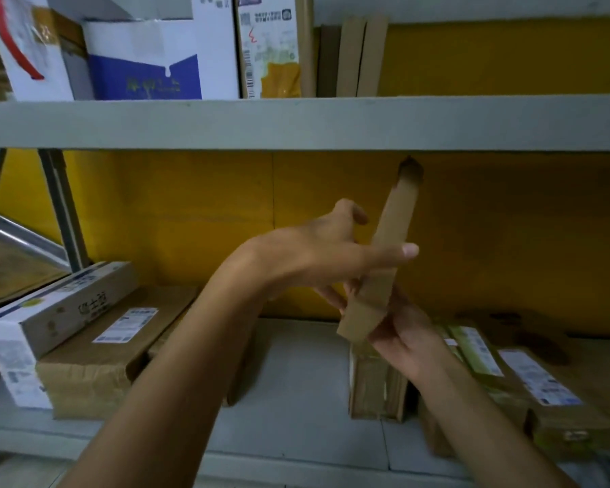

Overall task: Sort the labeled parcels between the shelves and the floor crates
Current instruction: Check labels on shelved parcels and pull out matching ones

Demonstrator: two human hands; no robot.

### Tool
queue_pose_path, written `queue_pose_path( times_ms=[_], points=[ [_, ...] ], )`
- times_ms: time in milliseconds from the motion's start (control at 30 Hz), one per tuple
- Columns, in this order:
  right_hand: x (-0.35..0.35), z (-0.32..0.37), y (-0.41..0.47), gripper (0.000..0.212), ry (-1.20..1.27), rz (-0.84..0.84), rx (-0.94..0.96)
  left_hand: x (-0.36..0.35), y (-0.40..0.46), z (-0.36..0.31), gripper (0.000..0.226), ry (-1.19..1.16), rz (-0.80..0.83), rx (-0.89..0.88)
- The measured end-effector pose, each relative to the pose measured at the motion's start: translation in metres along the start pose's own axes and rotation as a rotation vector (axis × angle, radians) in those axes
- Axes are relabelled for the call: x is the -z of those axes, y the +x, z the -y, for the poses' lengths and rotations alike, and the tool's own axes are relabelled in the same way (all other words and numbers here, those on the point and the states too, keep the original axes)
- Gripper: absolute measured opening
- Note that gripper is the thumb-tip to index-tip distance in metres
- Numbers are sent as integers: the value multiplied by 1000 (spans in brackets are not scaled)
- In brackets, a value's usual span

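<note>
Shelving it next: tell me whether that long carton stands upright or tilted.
Tilted: the long brown carton leans top-right, gripped at its lower end by the right hand.

A plain brown long flat cardboard parcel (pixel 384 262) shows against the deep yellow back panel (pixel 507 234). The metal shelf boards (pixel 296 123) are pale grey. At the upper shelf's left end stands a white-and-blue printed carton (pixel 148 61); a brown taped cardboard box (pixel 96 361) bears a white label.
</note>
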State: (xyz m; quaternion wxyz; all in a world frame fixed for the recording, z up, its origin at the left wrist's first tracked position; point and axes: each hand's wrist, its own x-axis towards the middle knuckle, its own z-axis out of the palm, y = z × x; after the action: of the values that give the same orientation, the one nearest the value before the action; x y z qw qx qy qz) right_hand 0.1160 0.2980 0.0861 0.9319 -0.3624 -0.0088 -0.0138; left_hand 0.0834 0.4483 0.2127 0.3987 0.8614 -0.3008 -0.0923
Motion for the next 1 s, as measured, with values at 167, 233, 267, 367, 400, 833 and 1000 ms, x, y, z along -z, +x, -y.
queue_pose_path(
  times_ms=[167,233,267,367,400,833,1000],
  points=[
    [9,9,-19,61,-165,145,44,-1,-5,22,88,-203,281,26],
    [12,10,-22,48,-203,169,58,-1,-4,27,91,-229,354,30],
    [13,12,-24,44,-215,184,63,-1,-3,29,92,-239,372,30],
    [17,17,-26,45,-170,192,68,3,1,36,89,-289,369,-18],
    [18,20,-27,46,-159,154,72,4,2,38,85,-322,365,-45],
    [-12,65,-58,64,-496,-10,279,9,13,116,82,-989,256,-154],
    [-19,57,-56,56,-473,-49,352,12,14,116,67,-993,182,-175]
  ],
)
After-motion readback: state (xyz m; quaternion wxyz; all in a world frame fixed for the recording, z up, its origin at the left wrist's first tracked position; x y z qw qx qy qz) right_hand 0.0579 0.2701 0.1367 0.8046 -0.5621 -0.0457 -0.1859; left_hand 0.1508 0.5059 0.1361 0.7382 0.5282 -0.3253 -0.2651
